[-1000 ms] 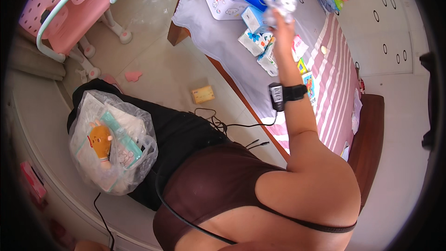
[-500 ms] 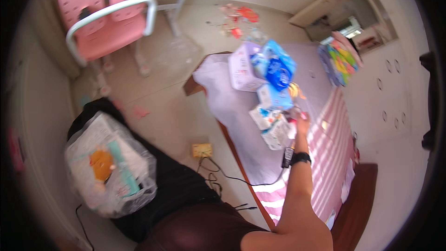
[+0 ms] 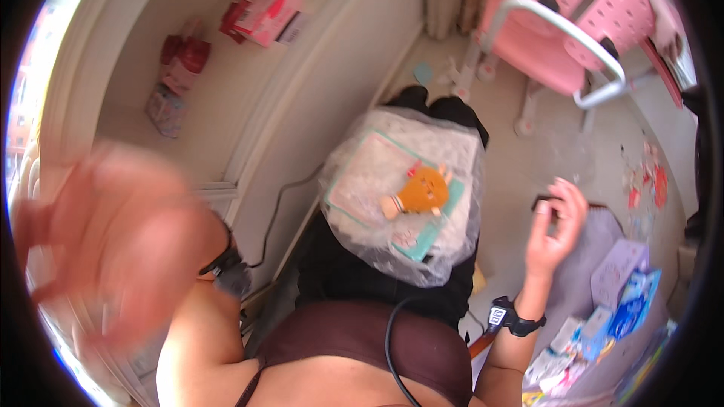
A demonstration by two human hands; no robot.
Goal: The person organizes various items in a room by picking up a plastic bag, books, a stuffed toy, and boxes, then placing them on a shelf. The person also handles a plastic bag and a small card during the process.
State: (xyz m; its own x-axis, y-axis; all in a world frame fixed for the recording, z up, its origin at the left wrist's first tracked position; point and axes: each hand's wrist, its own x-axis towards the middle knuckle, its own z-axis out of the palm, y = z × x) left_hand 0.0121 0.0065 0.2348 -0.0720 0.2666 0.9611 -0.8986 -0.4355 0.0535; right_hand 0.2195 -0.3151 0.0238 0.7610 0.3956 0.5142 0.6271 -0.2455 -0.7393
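My left hand is raised close to the camera at the left, blurred by motion, with its fingers spread and nothing seen in them. My right hand is held up to the right of my lap, fingers loosely bent and apart from the thumb, with no object in it. Across my legs lies a clear plastic bag holding white and mint-green flat items. A small orange stuffed toy shows on top of them, but whether it is under the plastic I cannot tell. Each wrist wears a black strap.
A recessed white ledge at the left bears a pink box and red-pink packets. A pink chair stands at the far right. Red scraps lie on the floor. The bed at right carries a lilac box and a blue pack.
My view has turned left, away from the bed to my lap and the ledge. The right hand has left the items on the bed. My left hand has come into view.
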